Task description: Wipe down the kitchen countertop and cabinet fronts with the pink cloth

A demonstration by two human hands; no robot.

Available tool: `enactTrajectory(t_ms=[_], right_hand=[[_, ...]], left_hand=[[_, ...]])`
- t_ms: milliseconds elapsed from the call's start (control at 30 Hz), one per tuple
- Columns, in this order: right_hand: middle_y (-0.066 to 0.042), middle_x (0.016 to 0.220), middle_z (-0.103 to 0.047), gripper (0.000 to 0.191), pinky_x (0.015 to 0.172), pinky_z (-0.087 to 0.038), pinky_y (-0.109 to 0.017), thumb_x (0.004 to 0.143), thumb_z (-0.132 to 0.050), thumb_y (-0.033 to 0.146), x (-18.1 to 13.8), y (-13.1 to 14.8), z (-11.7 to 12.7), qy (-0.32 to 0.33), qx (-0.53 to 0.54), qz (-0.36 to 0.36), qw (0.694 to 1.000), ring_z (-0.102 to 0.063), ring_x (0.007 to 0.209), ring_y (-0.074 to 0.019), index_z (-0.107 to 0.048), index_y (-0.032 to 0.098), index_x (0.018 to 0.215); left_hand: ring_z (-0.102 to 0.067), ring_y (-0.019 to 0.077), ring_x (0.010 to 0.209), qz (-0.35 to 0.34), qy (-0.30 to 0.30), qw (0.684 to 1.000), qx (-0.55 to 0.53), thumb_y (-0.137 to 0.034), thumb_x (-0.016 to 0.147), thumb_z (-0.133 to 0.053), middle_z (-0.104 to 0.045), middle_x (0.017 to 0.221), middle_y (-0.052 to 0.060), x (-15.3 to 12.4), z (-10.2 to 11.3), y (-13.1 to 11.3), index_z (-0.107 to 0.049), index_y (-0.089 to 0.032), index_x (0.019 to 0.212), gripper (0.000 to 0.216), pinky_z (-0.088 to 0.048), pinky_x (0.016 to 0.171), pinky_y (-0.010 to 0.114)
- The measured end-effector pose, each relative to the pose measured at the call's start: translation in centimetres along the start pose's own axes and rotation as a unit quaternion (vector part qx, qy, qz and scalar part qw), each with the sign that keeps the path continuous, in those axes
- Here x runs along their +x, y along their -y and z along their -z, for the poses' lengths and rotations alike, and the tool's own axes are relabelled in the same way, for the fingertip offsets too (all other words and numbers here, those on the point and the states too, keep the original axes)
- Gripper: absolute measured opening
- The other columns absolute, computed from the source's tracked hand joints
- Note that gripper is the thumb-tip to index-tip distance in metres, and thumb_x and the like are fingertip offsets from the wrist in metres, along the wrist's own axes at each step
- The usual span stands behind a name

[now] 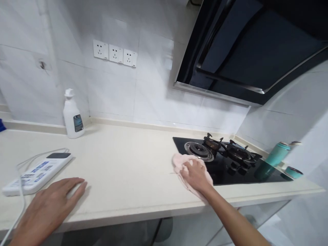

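My right hand (195, 173) presses a pale pink cloth (179, 160) down where the cream countertop (128, 171) meets the left edge of the black glass gas stove (230, 176). Parts of the cloth stick out around the fingers, and the palm hides its middle. Near the front edge on the left, my left hand (52, 205) rests on the counter with fingers stretched out, holding nothing. Just behind it lies a white power bank-like device (42, 172) with blue print, a dark end and a white cable (22, 194).
A white spray bottle (72, 116) stands against the back wall. Burner grates (235, 152) rise from the stove beneath a black range hood (246, 51). To the right are a teal flask (278, 153) and a teal cup (293, 173). Three wall sockets (115, 53) sit above the counter.
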State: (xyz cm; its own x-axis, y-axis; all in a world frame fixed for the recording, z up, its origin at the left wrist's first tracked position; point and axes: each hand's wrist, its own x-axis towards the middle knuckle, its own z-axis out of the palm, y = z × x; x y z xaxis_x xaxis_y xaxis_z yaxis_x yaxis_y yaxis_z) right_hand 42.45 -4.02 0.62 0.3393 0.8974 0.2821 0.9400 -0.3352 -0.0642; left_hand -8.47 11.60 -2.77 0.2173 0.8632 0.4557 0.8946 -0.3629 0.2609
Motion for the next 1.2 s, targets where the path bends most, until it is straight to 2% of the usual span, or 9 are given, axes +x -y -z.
enactTrajectory(t_ms=[100, 367, 467, 633, 733, 833, 1000, 1100, 1200], right_hand=[[-0.015, 0.151, -0.053, 0.044, 0.115, -0.031, -0.058, 0.104, -0.046, 0.053, 1.4, 2.5, -0.2, 0.014, -0.004, 0.063, 0.998, -0.044, 0.141, -0.0360, -0.064, 0.030, 0.137], [-0.021, 0.161, -0.044, 0.053, 0.120, -0.019, -0.067, 0.107, -0.039, 0.052, 7.0, 6.5, -0.4, 0.057, 0.001, 0.014, 0.998, -0.034, 0.151, -0.0424, -0.060, 0.023, 0.147], [-0.016, 0.166, -0.039, 0.050, 0.122, -0.018, -0.066, 0.106, -0.045, 0.056, 4.6, 11.4, -0.7, 0.076, 0.039, 0.065, 0.994, -0.031, 0.155, -0.0392, -0.060, 0.029, 0.146], [-0.013, 0.166, -0.037, 0.045, 0.122, -0.018, -0.070, 0.102, -0.056, 0.060, -2.8, 21.8, 0.5, 0.101, 0.152, 0.299, 0.937, -0.026, 0.157, -0.0373, -0.064, 0.033, 0.137], [-0.014, 0.162, -0.040, 0.050, 0.121, -0.024, -0.070, 0.099, -0.062, 0.061, -6.9, 26.7, 1.1, 0.051, 0.139, 0.412, 0.899, -0.033, 0.152, -0.0379, -0.060, 0.032, 0.140], [-0.015, 0.157, -0.043, 0.042, 0.117, -0.034, -0.065, 0.100, -0.064, 0.050, -9.3, 28.9, 0.9, -0.044, 0.091, 0.448, 0.888, -0.038, 0.146, -0.0388, -0.058, 0.031, 0.137], [-0.013, 0.152, -0.049, 0.043, 0.106, -0.047, -0.055, 0.098, -0.069, 0.043, -9.6, 25.8, -0.4, -0.094, 0.075, 0.425, 0.897, -0.051, 0.134, -0.0348, -0.057, 0.033, 0.138], [-0.013, 0.149, -0.054, 0.047, 0.106, -0.048, -0.054, 0.094, -0.075, 0.049, -10.2, 19.4, -1.8, -0.142, 0.094, 0.383, 0.908, -0.054, 0.132, -0.0336, -0.061, 0.031, 0.134], [-0.014, 0.146, -0.057, 0.039, 0.109, -0.047, -0.053, 0.093, -0.076, 0.041, -11.8, 10.0, -3.5, -0.222, 0.100, 0.325, 0.914, -0.052, 0.137, -0.0331, -0.066, 0.031, 0.130]], left_hand=[[-0.070, 0.0324, 0.120, -0.016, -0.008, 1.000, -0.007, -0.063, 0.092, -0.040, -0.080, 0.123, 0.005, 0.1, -0.1, -0.1, -0.078, -0.028, 0.107, 0.054, -0.050, 0.110, 0.050], [-0.070, 0.0326, 0.118, -0.005, -0.012, 0.999, -0.037, -0.056, 0.094, -0.044, -0.079, 0.121, 0.010, -1.1, 2.5, -3.4, -0.076, -0.022, 0.106, 0.048, -0.050, 0.106, 0.046], [-0.070, 0.0331, 0.119, 0.007, -0.020, 0.999, -0.049, -0.057, 0.095, -0.041, -0.079, 0.122, 0.010, -1.4, 3.2, -4.2, -0.076, -0.022, 0.105, 0.050, -0.051, 0.105, 0.047], [-0.068, 0.0349, 0.126, 0.022, -0.010, 0.994, -0.111, -0.065, 0.094, -0.039, -0.076, 0.131, 0.013, -1.2, 3.6, -4.0, -0.077, -0.019, 0.110, 0.062, -0.049, 0.112, 0.048], [-0.067, 0.0347, 0.127, 0.041, 0.006, 0.988, -0.145, -0.067, 0.093, -0.037, -0.077, 0.131, 0.013, -0.8, 3.6, -3.3, -0.077, -0.018, 0.112, 0.066, -0.049, 0.112, 0.047], [-0.070, 0.0338, 0.122, 0.042, 0.016, 0.987, -0.153, -0.066, 0.094, -0.037, -0.079, 0.126, 0.011, -0.5, 3.5, -2.8, -0.079, -0.020, 0.106, 0.063, -0.053, 0.106, 0.045], [-0.069, 0.0354, 0.121, 0.003, 0.033, 0.992, -0.119, -0.066, 0.095, -0.035, -0.079, 0.123, 0.013, -0.7, 3.2, -2.7, -0.079, -0.020, 0.100, 0.063, -0.051, 0.105, 0.047], [-0.065, 0.0361, 0.130, -0.028, 0.038, 0.995, -0.093, -0.066, 0.096, -0.034, -0.076, 0.131, 0.014, -0.8, 3.0, -2.7, -0.078, -0.020, 0.107, 0.065, -0.045, 0.113, 0.049], [-0.064, 0.0365, 0.132, -0.022, 0.036, 0.996, -0.082, -0.066, 0.097, -0.035, -0.076, 0.132, 0.013, -0.9, 3.0, -2.7, -0.079, -0.020, 0.109, 0.064, -0.046, 0.112, 0.049]])
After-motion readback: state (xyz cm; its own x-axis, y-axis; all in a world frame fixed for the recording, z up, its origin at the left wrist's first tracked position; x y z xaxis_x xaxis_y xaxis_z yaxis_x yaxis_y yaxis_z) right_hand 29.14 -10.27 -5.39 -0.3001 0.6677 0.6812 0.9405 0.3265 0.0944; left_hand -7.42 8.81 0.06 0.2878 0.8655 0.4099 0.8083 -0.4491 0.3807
